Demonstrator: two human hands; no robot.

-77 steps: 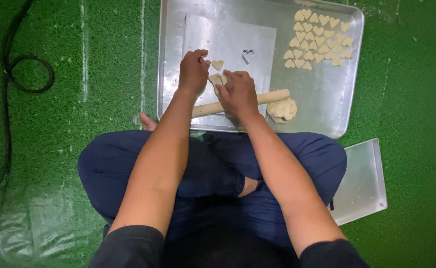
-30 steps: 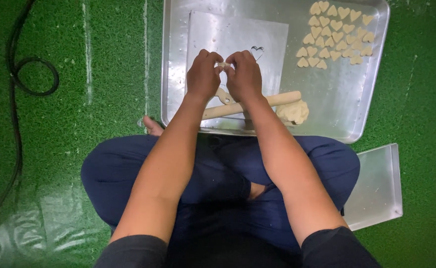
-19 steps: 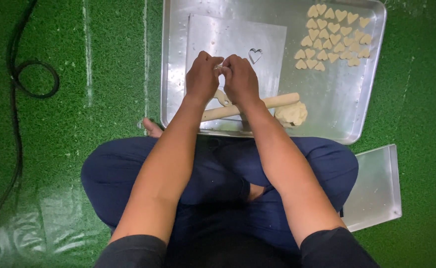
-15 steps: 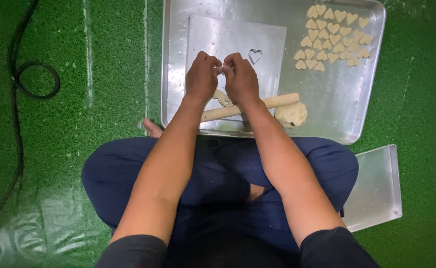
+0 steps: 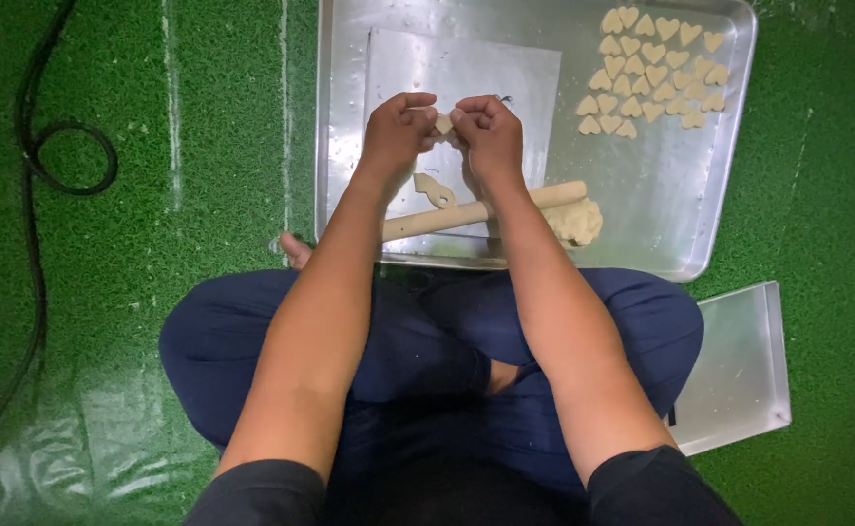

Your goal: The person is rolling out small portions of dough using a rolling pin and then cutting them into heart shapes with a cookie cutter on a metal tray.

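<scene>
Both hands have lifted slightly since half a second ago, hiding the heart cutter. Above the metal tray (image 5: 729,175), left hand (image 5: 395,131) and right hand (image 5: 489,131) meet, fingertips pinching a small dough piece (image 5: 443,124) between them; its shape and long axis are hard to make out. On the tray's near side the rolling pin (image 5: 427,220) lies slanted, arms crossing it, beside a dough lump (image 5: 575,221)
</scene>
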